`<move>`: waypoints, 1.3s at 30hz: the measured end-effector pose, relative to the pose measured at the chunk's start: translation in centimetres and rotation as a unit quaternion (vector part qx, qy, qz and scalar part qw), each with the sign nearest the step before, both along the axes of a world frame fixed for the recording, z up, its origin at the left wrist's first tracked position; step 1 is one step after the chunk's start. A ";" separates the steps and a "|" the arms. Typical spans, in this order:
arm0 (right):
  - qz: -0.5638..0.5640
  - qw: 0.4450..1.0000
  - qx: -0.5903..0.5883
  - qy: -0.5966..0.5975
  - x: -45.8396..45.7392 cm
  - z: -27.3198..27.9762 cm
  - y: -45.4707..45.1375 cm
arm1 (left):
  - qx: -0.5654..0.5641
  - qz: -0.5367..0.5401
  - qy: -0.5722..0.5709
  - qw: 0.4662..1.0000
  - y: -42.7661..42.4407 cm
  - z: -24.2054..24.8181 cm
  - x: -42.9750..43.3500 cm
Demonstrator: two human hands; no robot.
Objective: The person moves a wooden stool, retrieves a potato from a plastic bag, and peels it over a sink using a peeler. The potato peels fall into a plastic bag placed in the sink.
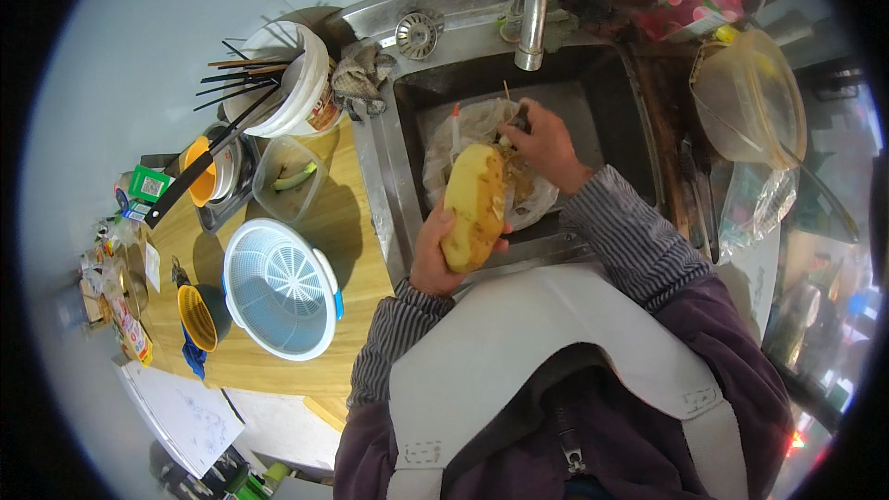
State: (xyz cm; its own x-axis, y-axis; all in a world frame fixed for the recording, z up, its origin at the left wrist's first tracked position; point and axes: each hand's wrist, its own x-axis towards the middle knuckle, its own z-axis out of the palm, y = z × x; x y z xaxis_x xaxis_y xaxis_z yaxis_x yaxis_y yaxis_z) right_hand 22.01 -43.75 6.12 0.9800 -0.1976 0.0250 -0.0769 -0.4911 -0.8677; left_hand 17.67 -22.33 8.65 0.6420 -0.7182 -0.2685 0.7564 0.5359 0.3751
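My left hand [437,246] is closed around a large potato [474,205], held over the near edge of the sink [615,101]. Much of the potato is peeled to pale yellow; brownish skin stays on its right side and lower end. Just beyond its upper end, my right hand [545,139] pinches a small dark object, mostly hidden by the fingers, so its kind is unclear. Below both hands, a clear plastic bag [441,146] with peelings lies in the sink. A white stick-like thing with a red tip [455,126] stands at the bag's left.
A metal faucet [531,28] overhangs the sink. On the wooden counter at left are a white-and-blue colander [281,289], a clear plastic container [288,198] with a green piece, and a white bucket [305,107] of utensils. A translucent bucket [753,101] stands at right.
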 end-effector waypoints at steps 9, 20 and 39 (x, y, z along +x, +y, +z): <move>-0.001 0.970 0.232 0.069 -1.1 3.9 0.3 | 0.070 0.074 0.029 0.994 -0.8 -0.2 0.4; 0.155 0.925 0.340 0.067 -3.1 5.3 3.7 | 0.126 0.045 -0.029 0.991 -1.0 0.1 0.2; 0.051 0.938 0.340 0.050 -2.1 3.5 2.9 | 0.172 0.060 -0.003 0.983 -1.3 0.6 -0.1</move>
